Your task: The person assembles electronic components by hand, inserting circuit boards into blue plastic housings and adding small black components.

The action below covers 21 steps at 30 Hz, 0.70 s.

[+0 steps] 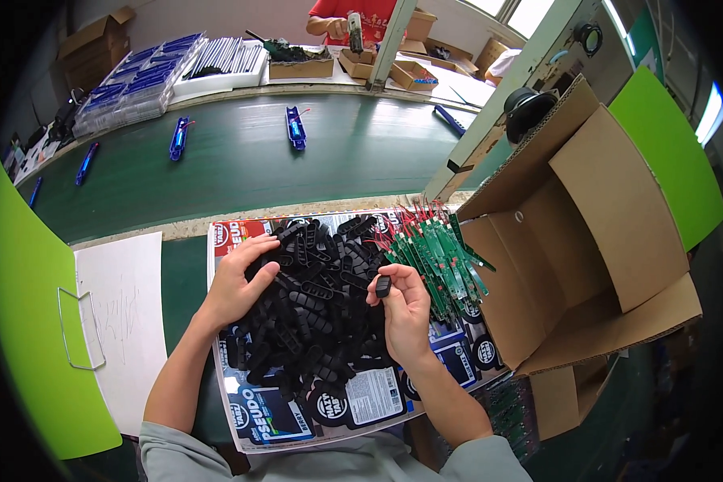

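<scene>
A heap of small black plastic pieces [297, 313], oblong and ribbed, covers much of the printed sheet [349, 430] before me. At the heap's upper left edge rests my left hand [245, 277], fingers stretched out and thumb apart, gripping nothing. On the other side, my right hand [406, 313] pinches one black plastic piece [384, 286] between thumb and fingers, above the heap's right edge. Just beyond that hand lies a pile of narrow green circuit boards [438, 257] with red wires.
Behind the sheet runs a green conveyor belt [233, 161] carrying blue casings [296, 128]. An open cardboard box [522, 281] stands at right, beside a slanted metal post [490, 112]. A green folder [36, 321] with white paper [128, 313] lies left. Across the belt, a person in red [361, 20] holds something.
</scene>
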Available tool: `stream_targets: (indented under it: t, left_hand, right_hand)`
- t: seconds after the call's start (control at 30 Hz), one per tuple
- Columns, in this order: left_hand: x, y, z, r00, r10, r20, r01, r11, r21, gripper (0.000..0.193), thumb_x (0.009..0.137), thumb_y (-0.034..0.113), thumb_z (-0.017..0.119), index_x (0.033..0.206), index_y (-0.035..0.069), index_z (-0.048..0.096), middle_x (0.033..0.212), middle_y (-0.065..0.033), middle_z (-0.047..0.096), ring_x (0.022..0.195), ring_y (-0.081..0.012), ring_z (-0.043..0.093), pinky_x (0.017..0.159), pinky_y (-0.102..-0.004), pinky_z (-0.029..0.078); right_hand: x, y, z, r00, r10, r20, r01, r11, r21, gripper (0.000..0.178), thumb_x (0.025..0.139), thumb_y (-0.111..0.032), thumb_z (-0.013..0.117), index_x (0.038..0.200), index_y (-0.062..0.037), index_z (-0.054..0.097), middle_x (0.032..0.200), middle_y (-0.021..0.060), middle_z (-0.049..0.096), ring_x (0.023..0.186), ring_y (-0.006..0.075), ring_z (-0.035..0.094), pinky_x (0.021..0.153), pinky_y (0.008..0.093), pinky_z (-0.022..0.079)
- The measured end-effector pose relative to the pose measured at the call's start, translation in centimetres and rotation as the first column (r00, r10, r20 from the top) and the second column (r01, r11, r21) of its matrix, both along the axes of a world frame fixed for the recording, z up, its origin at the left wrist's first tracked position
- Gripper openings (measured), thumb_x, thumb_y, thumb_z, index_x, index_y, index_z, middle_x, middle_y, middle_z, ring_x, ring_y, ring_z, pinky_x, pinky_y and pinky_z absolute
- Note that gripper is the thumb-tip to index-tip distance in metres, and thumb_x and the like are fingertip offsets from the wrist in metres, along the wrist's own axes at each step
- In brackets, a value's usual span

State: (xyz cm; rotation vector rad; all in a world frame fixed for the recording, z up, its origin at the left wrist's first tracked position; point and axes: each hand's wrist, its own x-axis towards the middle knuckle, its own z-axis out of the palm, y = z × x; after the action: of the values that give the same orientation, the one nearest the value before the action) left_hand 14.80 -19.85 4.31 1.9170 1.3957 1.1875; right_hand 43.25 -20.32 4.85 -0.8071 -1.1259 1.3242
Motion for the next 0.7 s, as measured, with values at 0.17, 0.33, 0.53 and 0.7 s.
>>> stream_targets:
  t: [0.17,0.33,0.53,0.7]
  left_hand:
    - [0.13,0.06,0.00,1.000,0.004,0.000,-0.004,1.000,0.000,0.042,0.094,0.021,0.068,0.129,-0.004,0.066,0.135,-0.0219,0.066,0.130,-0.0353,0.060,0.114,-0.0421,0.042]
    - [0.16,0.00,0.16,1.000,0.001,0.005,-0.001,1.000,-0.003,0.042,0.094,0.020,0.068,0.128,-0.004,0.066,0.134,-0.0217,0.066,0.131,-0.0353,0.059,0.114,-0.0419,0.042]
    - [0.15,-0.03,0.14,1.000,0.001,0.009,-0.001,1.000,-0.003,0.042,0.094,0.020,0.068,0.129,-0.004,0.066,0.135,-0.0216,0.066,0.131,-0.0354,0.059,0.114,-0.0419,0.042]
    - [0.10,-0.14,0.08,1.000,0.007,0.012,-0.007,1.000,-0.011,0.042,0.094,0.021,0.068,0.129,-0.004,0.066,0.135,-0.0216,0.065,0.131,-0.0354,0.059,0.114,-0.0418,0.042]
  right_hand:
    - [0.04,0.00,-0.04,1.000,-0.017,-0.002,0.017,1.000,0.023,0.015,0.106,-0.003,0.053,0.119,-0.0011,0.059,0.099,0.0050,0.065,0.084,0.0099,0.063,0.078,0.0248,0.053]
    - [0.01,-0.01,-0.07,1.000,-0.014,-0.010,0.014,1.000,0.022,0.014,0.106,-0.005,0.055,0.119,-0.0018,0.059,0.099,0.0055,0.066,0.083,0.0098,0.063,0.078,0.0246,0.053]
    - [-0.04,0.01,-0.09,1.000,-0.017,-0.013,0.017,1.000,0.001,0.014,0.105,-0.004,0.055,0.118,-0.0011,0.059,0.099,0.0055,0.066,0.083,0.0097,0.062,0.078,0.0246,0.053]
    - [-0.08,-0.10,-0.07,1.000,-0.008,0.004,0.008,1.000,-0.015,0.015,0.104,-0.001,0.053,0.118,-0.0019,0.057,0.099,0.0066,0.065,0.086,0.0120,0.061,0.080,0.0267,0.051]
